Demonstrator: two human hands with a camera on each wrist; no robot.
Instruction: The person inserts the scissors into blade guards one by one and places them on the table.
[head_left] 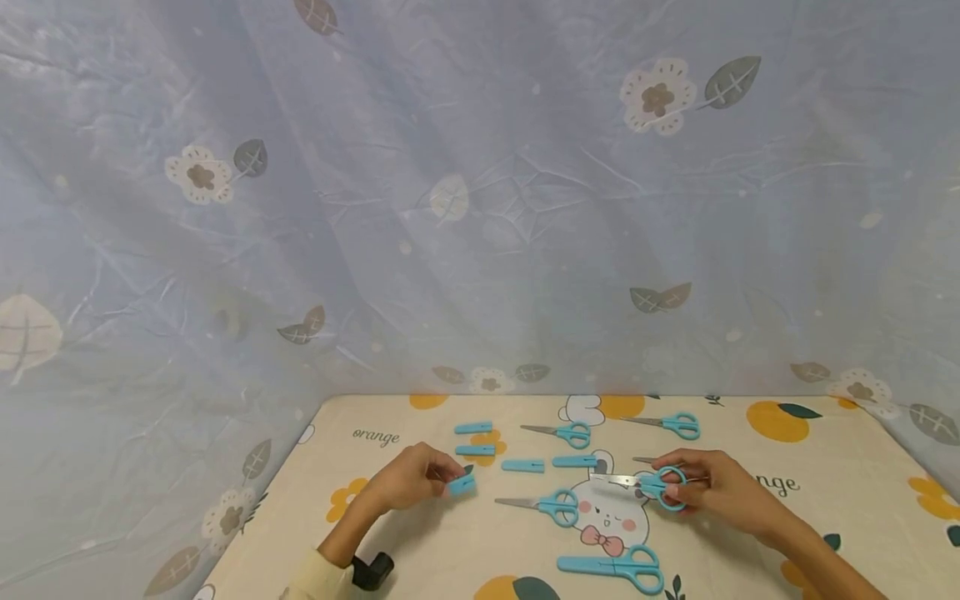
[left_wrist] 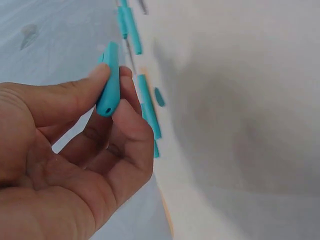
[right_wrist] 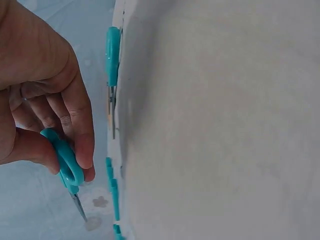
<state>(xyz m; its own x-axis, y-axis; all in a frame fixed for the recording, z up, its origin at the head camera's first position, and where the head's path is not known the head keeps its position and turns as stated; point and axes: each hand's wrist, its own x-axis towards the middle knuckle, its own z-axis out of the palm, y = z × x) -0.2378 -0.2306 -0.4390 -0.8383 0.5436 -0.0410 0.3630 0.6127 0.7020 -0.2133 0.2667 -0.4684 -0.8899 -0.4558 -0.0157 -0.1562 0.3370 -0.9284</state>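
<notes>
My left hand pinches a blue scissor cap between thumb and fingers above the cloth; the left wrist view shows the cap held with a small hole at its lower end. On the right, my right hand grips the blue handles of a pair of scissors, whose bare blades point left towards the other hand. In the right wrist view thumb and fingers pinch those handles, with the blades pointing down. Cap and held scissors are well apart.
Uncapped scissors lie at the centre, at the back and at the back right; another blade shows behind my right hand. Several loose caps lie between the hands. Capped scissors lie at the front. A curtain hangs behind.
</notes>
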